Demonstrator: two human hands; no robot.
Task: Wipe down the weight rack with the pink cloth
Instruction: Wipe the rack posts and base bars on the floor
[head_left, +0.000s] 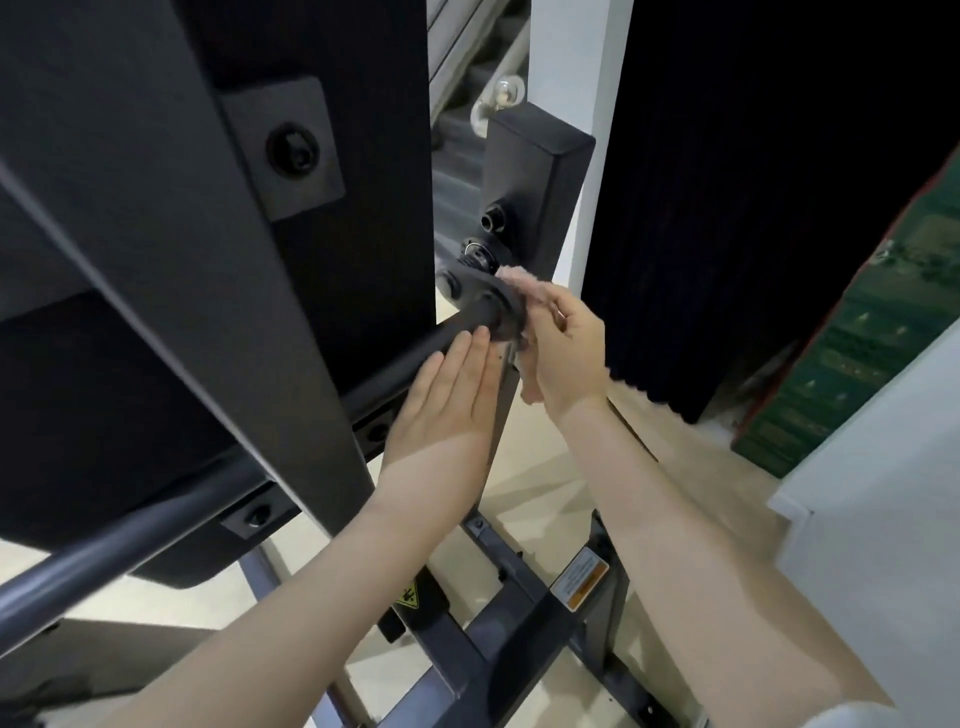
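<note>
The weight rack (291, 322) is a black steel frame with bolted plates and a round black bar (457, 325) running out to a disc-shaped end. My right hand (563, 353) holds the pink cloth (522, 283) pressed against the far side of that disc end, beside a black square upright (535, 192) with knobs. The cloth shows only above my fingers and a little below the palm. My left hand (447, 400) lies flat with fingers straight, resting on the round bar just before the disc. It holds nothing.
A grey crossbar (130, 545) runs low at the left. The rack's base beams (519, 639) with warning stickers cross the pale floor below my arms. A dark curtain (727, 208) hangs at the right, with a green patterned box (852, 338) and a white cabinet edge (878, 493) beside it.
</note>
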